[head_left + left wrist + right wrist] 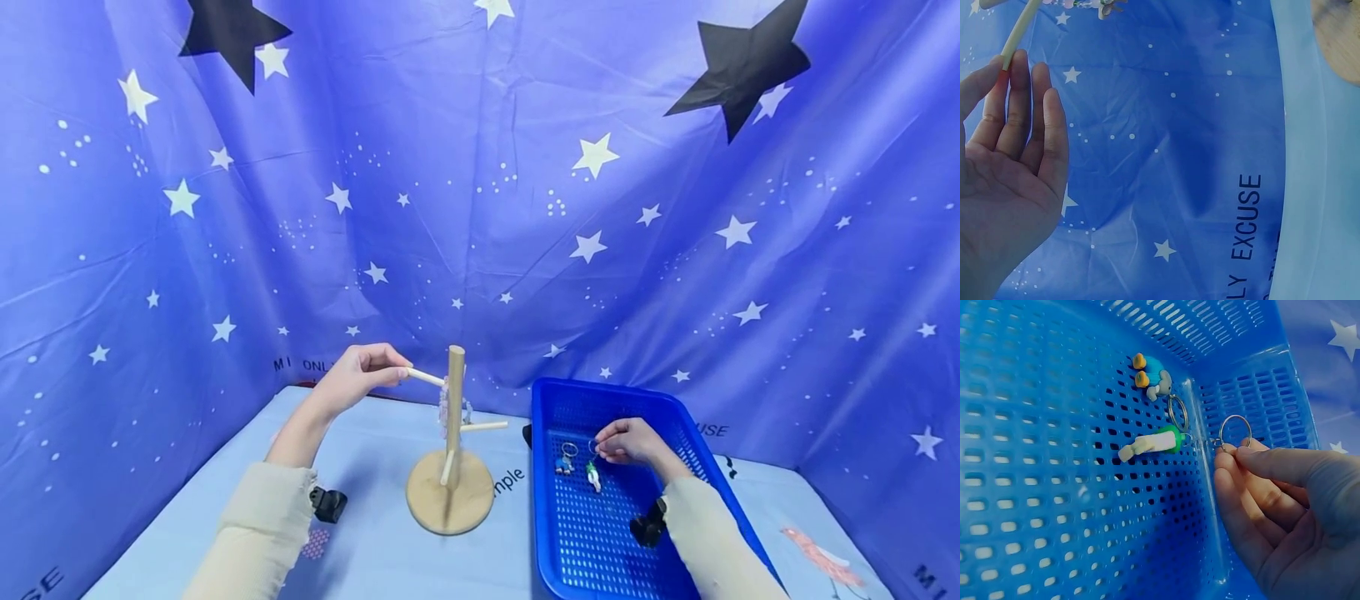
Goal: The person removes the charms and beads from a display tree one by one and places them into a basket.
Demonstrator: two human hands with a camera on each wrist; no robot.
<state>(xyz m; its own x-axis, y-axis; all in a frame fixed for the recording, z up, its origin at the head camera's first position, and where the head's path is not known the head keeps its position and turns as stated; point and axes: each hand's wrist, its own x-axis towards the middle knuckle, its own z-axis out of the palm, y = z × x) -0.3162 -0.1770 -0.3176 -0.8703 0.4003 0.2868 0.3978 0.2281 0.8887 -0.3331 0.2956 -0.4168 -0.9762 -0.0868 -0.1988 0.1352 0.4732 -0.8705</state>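
My left hand [360,375] pinches the end of an upper peg [426,377] on a wooden stand [454,417] with a round base. The same peg [1019,34] shows between thumb and forefinger in the left wrist view. Clear and pinkish trinkets [444,408] hang close to the post. Over the blue basket, my right hand [633,442] pinches the metal ring of a keychain [1163,440] that has a green and white figure. Beside it on the basket floor lies another keychain [1154,375], a grey-headed figure in blue with orange feet and its own ring.
The blue plastic basket [551,533] with perforated walls stands right of the stand. Another peg [486,427] sticks out toward the basket, and a short one [447,468] points to the front. A starry blue curtain [480,208] hangs behind the light blue tabletop [375,517].
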